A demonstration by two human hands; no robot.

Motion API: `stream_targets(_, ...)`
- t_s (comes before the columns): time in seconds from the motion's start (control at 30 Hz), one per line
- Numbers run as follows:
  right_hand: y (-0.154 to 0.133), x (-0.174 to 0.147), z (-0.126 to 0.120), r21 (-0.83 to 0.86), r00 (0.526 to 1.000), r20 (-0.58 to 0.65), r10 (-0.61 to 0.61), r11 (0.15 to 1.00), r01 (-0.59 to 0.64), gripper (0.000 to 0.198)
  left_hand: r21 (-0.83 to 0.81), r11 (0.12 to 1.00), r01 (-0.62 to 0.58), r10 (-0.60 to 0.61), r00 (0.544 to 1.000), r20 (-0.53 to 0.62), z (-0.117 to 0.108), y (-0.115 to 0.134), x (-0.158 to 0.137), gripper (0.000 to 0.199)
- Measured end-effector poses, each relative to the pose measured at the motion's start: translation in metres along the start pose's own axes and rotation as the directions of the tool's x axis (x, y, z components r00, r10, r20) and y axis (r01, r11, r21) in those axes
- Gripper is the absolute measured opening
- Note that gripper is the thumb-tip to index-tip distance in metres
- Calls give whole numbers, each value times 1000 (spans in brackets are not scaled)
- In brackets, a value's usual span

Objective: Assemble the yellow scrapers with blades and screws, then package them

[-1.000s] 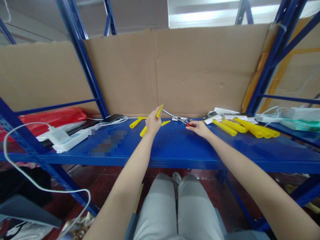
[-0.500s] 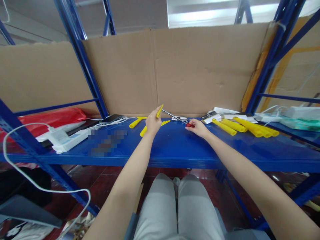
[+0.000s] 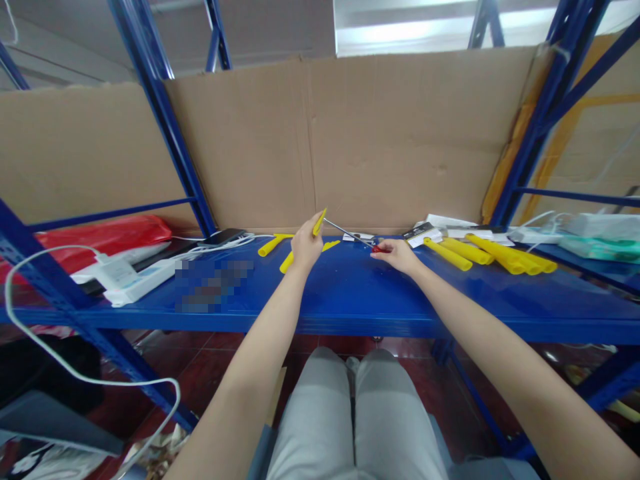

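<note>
Screwdriver (image 3: pixel 353 236) over a blue shelf (image 3: pixel 360 287): gripped its red handle (image 3: pixel 377 249) in closed fingers of the right hand (image 3: pixel 399 256), between twelve and one o'clock, and pointed it toward ten. Saw yellow tubes (image 3: pixel 450 255) lying between one and two. At twelve, clasped a yellow piece (image 3: pixel 319 225) in curled fingers of the left hand (image 3: pixel 307 245); could not tell whether touching the screwdriver's tip (image 3: pixel 326 221). Saw a yellow T-shaped part (image 3: pixel 270 247) between eleven and twelve, then cardboard (image 3: pixel 400 140) standing behind.
</note>
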State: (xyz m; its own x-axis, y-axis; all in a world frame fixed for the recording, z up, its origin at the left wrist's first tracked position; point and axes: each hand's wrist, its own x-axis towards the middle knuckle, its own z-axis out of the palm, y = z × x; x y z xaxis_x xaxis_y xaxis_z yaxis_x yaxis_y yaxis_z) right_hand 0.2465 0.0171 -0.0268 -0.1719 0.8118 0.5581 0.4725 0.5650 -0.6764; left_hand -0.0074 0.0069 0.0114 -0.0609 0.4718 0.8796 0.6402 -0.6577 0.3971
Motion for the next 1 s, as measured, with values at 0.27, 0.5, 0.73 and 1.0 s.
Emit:
stream_targets(0.27,-3,-1,1,-39,1000,14,-11,999,11,35,13,1000,17,-17,1000,-16,0,1,1,34)
stream_targets(0.5,-6,-1,0,-87,1000,13,-4,996,5,29,2,1000,7,-7,1000,8,0,0,1,35)
stream_targets(0.73,-9,-2,-3,-156,1000,-13,3,988,-5,17,-17,1000,2,-2,1000,17,3,2,0,35)
stream_targets(1.0,-6,-1,-2,-149,1000,-13,-11,989,9,23,33,999,-5,5,1000,-10,1,4,-2,36)
